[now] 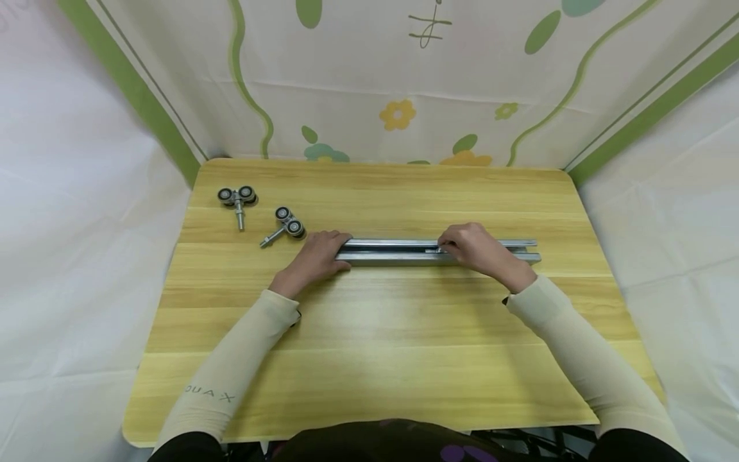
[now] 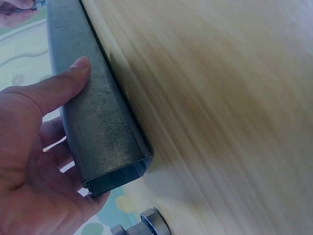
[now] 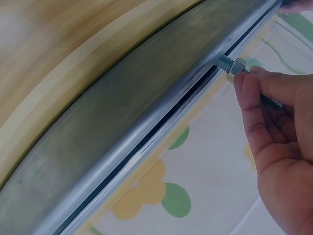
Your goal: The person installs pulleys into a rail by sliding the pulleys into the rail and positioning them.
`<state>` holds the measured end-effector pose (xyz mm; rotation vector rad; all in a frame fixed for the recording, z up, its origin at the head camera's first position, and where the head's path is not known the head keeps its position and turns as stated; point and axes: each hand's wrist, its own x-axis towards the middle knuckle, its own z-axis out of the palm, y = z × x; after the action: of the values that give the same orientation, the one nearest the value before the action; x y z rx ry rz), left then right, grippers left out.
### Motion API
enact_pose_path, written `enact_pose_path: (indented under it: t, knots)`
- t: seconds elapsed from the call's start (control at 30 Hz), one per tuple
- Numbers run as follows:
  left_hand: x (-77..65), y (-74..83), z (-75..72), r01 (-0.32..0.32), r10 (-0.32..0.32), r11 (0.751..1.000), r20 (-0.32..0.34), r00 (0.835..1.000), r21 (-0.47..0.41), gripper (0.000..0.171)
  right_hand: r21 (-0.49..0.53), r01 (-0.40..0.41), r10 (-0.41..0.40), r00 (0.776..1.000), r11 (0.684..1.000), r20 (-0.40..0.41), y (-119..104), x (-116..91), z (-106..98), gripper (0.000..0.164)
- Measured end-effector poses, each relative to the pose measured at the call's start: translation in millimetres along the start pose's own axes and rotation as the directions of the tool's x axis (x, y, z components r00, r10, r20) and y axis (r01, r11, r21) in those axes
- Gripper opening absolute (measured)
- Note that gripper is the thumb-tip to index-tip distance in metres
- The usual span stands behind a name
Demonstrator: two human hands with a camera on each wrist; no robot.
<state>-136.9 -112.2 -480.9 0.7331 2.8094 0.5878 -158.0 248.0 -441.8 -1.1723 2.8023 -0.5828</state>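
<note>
A straight metal track rail [image 1: 385,258] with a slot along its top lies across the table. My left hand [image 1: 314,256] grips its left end, thumb on the near wall and fingers round the far side; the hollow end shows in the left wrist view. Over the rail's right part, my right hand [image 1: 476,249] pinches a threaded bolt [image 3: 225,62] between thumb and fingers. A hex nut [image 3: 237,69] sits on this bolt, which stands out of the slot. Whatever the bolt joins inside the rail is hidden.
Two roller trolleys, one upper-left [image 1: 238,196] and one closer to my left hand [image 1: 287,224], lie on the wooden table [image 1: 381,359]. Each has black-rimmed wheels and a threaded stem. A patterned cloth [image 1: 346,70] hangs behind the table, with white cloth at both sides.
</note>
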Motion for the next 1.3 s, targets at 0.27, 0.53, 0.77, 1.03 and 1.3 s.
enact_pose_path:
  t: [0.27,0.53,0.77,1.03,1.3]
  knots:
    - [-1.1,-1.6,-0.1,0.002,-0.002,1.0,-0.001,1.0,0.004,0.064,-0.03,-0.019,0.019,1.0,0.999,-0.007,6.6,-8.3,-1.9,0.014]
    - [-2.1,-3.4,1.1,-0.002,0.002,1.0,-0.001,1.0,0.007,0.065,-0.043,-0.021,0.02,0.999,0.999,-0.033,14.7,-15.2,-1.6,0.013]
    - [-1.3,-3.5,0.8,-0.008,0.008,1.0,-0.005,1.0,0.0,0.065,-0.046,-0.053,0.052,0.998,0.998,-0.023,18.1,-22.3,-6.7,0.013]
    - [0.8,-3.6,2.0,-0.012,0.012,1.0,-0.013,1.0,-0.006,0.064,-0.071,-0.089,0.086,0.996,0.994,-0.039,23.0,-30.9,-11.5,0.012]
    - [2.5,-4.9,3.6,-0.017,0.017,1.0,-0.022,1.0,-0.001,0.064,-0.072,-0.104,0.101,0.994,0.992,-0.042,26.7,-36.4,-13.9,0.013]
